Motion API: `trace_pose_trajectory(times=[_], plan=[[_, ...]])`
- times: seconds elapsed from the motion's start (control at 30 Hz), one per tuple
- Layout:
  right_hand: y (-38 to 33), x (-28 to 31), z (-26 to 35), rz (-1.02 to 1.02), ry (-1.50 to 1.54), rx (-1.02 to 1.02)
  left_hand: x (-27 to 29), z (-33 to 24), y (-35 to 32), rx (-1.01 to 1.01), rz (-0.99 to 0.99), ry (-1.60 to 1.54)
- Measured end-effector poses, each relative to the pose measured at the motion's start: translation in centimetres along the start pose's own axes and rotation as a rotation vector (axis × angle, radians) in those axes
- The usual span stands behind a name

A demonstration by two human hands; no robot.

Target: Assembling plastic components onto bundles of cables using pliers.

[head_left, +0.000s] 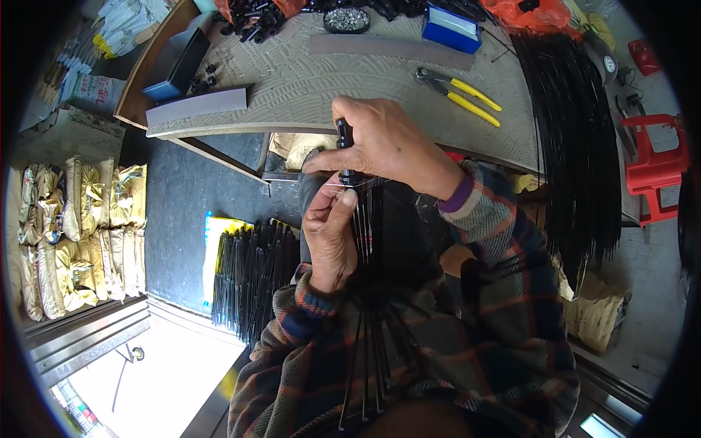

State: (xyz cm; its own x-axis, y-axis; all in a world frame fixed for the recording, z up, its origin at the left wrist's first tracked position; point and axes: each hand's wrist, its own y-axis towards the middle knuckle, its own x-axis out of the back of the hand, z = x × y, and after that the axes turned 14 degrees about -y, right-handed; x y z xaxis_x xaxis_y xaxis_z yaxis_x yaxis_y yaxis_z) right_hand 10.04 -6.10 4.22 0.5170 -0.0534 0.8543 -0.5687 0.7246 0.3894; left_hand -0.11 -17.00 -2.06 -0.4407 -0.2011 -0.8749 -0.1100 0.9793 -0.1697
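Over my lap stands what looks like an umbrella frame, its thin black metal ribs (374, 226) running down toward my body. At its top is a black ridged plastic piece (343, 133), and my right hand (394, 139) has its thumb and fingers closed around it. Just below, my left hand (332, 237) pinches the base of that piece, where the ribs meet. A thin pale wire (334, 185) sticks out sideways by the left fingertips. The lower rib ends (361, 379) spread out against my plaid clothing.
Yellow-handled pliers (467, 98), a blue box (451, 31) and a dish of small metal parts (347, 20) lie on the workbench (292, 87). Black rods (577, 153) hang at right beside a red stool (657, 164). More rods (252, 274) stand at left, near wrapped bundles (84, 233).
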Motion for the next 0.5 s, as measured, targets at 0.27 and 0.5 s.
trace_pose_trajectory(times=[0.27, 0.5], plan=[[0.2, -1.1, 0.5, -0.173, -0.099, 0.002, 0.2, 0.2, 0.1, -0.019, -0.058, 0.000], [0.4, -1.7, 0.6, -0.184, -0.105, -0.004, -0.1, 0.1, 0.1, -0.034, -0.035, -0.005]])
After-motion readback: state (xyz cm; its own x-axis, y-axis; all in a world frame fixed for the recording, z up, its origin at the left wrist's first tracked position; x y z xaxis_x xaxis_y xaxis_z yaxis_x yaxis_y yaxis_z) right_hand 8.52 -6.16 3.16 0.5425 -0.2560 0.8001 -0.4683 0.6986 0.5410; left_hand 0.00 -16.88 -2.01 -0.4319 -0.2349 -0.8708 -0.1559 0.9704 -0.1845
